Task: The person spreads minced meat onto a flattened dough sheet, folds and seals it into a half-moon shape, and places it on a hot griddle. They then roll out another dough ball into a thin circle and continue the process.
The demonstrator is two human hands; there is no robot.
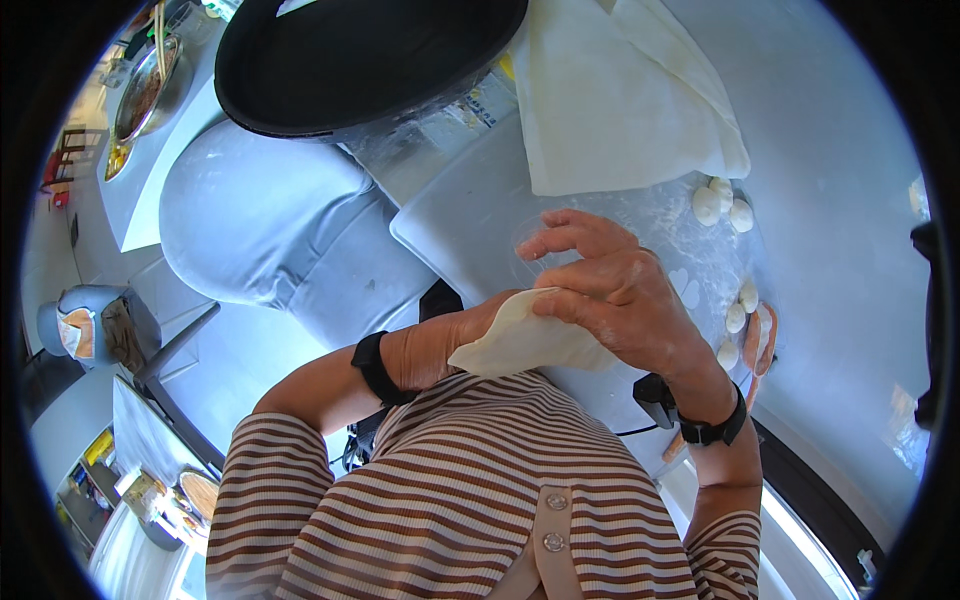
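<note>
A thin, pale sheet of dough point(532, 345) hangs in front of my body, above the near edge of a floured mat point(480, 217). My right hand point(626, 296) pinches its upper edge between thumb and index finger, the other fingers raised and bent. Behind the sheet is my left hand point(491, 311), holding it up from the far side; the dough hides most of its fingers. Flour dusts the right hand. To its right sit small dough balls point(706, 206) in a cluster, with several more dough pieces point(736, 318) nearer to me.
A large black round pan point(360, 67) stands at the far side, beside a folded cream cloth point(630, 105). Right of the dough pieces lies a wooden utensil point(760, 345). A grey covered chair point(262, 217) is at left. Beyond it, a steel bowl point(178, 82) holds filling and chopsticks.
</note>
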